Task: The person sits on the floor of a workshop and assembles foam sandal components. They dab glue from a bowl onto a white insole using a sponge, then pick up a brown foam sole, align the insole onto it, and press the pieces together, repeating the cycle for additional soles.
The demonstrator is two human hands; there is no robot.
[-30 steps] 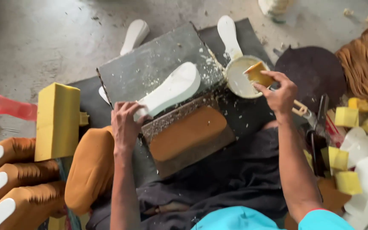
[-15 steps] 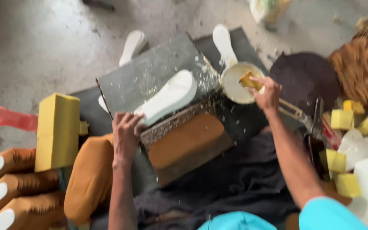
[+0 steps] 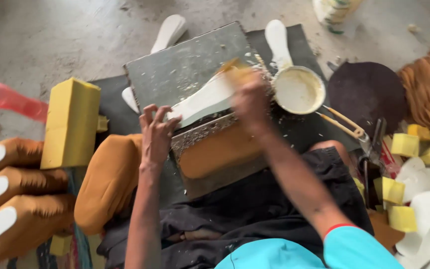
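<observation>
Left hand (image 3: 156, 130) on white sole (image 3: 202, 101), right hand (image 3: 249, 97) with yellow sponge (image 3: 234, 69) above it.

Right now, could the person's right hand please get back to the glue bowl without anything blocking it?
Probably yes. The right hand is blurred over the white sole, just left of the bowl, and nothing stands between them; the bowl's top is open.

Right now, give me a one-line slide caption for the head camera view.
Left hand steadies a white sole on a grey board while the blurred right hand presses a yellow sponge onto it.
</observation>
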